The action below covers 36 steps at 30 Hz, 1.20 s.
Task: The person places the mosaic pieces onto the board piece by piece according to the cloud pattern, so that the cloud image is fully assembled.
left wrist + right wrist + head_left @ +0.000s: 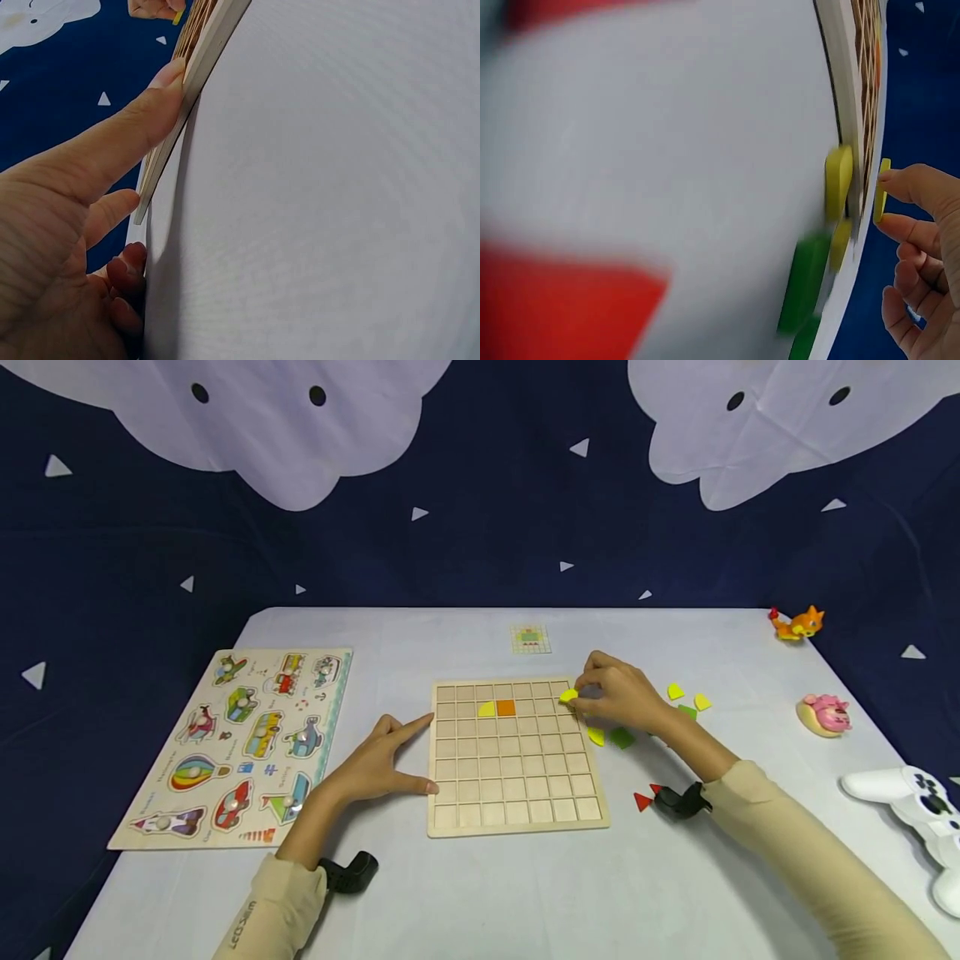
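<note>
A wooden grid board (517,768) lies on the table, holding a yellow quarter-circle piece (487,709) and an orange square (506,707) side by side in its second row. My left hand (378,762) touches the board's left edge with thumb and forefinger spread; in the left wrist view the thumb (135,124) rests on the rim. Between thumb and forefinger, my right hand (618,692) pinches another yellow quarter-circle piece (883,191) above the board's upper right corner. Beside the right edge lie a yellow piece (596,737) and a green square (622,737).
A pattern card (531,639) lies behind the board. More yellow pieces (676,691) and red triangles (642,802) are to the right. A vehicle puzzle (247,747) takes up the left; an orange toy (798,623), pink toy (825,715) and white game controller (911,814) sit far right.
</note>
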{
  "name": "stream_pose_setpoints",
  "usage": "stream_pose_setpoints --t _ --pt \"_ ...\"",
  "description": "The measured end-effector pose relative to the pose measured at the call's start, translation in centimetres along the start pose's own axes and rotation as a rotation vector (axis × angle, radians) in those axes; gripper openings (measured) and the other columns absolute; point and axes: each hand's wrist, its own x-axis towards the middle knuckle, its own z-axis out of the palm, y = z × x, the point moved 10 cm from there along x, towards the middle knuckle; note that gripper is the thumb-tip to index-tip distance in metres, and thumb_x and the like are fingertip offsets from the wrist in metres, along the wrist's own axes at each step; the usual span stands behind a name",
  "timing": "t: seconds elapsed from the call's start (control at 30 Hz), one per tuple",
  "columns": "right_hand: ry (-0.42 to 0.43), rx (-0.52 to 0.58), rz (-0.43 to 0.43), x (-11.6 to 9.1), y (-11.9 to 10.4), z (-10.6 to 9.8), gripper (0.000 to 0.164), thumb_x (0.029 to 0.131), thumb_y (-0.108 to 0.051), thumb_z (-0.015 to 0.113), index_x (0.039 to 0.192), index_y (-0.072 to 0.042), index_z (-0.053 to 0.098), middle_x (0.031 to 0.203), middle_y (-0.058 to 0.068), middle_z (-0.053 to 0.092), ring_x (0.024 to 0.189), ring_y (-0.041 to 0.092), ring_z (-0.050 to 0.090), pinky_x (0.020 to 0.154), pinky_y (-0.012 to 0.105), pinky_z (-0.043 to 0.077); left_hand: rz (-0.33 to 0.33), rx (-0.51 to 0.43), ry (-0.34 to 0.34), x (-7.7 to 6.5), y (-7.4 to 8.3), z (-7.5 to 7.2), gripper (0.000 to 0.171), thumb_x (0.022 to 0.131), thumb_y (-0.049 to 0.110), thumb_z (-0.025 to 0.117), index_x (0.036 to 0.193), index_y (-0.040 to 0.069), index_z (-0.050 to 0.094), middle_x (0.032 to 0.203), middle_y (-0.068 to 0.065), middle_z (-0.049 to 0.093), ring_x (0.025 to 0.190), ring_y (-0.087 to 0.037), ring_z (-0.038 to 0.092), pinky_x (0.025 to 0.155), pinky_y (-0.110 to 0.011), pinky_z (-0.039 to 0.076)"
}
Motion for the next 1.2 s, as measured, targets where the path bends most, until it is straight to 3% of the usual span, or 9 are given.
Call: stream_pose_setpoints --t 0.27,0.57,1.03,1.2 --pt "0.004 0.035 -0.118 1.3 -3.9 1.1 0.018 0.080 -0.019 0.082 0.091 -0.005 0.078 0.093 0.004 0.057 0.079 0.018 0.057 0.068 0.034 0.049 0.004 -0.010 0.000 0.0 0.0 0.0 0.105 0.068 0.044 0.090 0.155 0.022 0.036 0.102 -0.007 0.037 0.091 -0.022 0.041 0.084 -0.038 0.037" --pt "-0.042 0.039 -0.176 2.5 -7.5 2.8 0.020 0.080 -0.022 0.081 0.092 -0.006 0.078 0.092 0.001 0.056 0.076 0.012 0.051 0.068 0.030 0.047 0.002 -0.007 0.000 0.0 0.1 0.0 0.105 0.068 0.043 0.090 0.155 0.022 0.035 0.102 -0.007 0.036 0.091 -0.022 0.041 0.083 -0.038 0.037" --pt "-0.074 0.055 -0.260 3.8 -10.6 4.4 0.022 0.082 -0.023 0.080 0.094 -0.005 0.078 0.090 0.001 0.056 0.076 0.012 0.054 0.066 0.024 0.047 0.008 -0.013 0.005 -0.1 0.2 -0.1 0.105 0.067 0.043 0.091 0.155 0.021 0.036 0.102 -0.007 0.036 0.091 -0.022 0.040 0.083 -0.038 0.037" --pt "-0.084 0.031 -0.298 4.1 -11.8 5.0 0.022 0.082 -0.026 0.080 0.091 -0.006 0.078 0.089 0.002 0.055 0.073 0.009 0.048 0.065 0.022 0.044 0.005 -0.007 0.005 0.0 0.1 -0.1 0.105 0.067 0.042 0.091 0.155 0.020 0.037 0.102 -0.008 0.036 0.090 -0.022 0.041 0.082 -0.038 0.037"
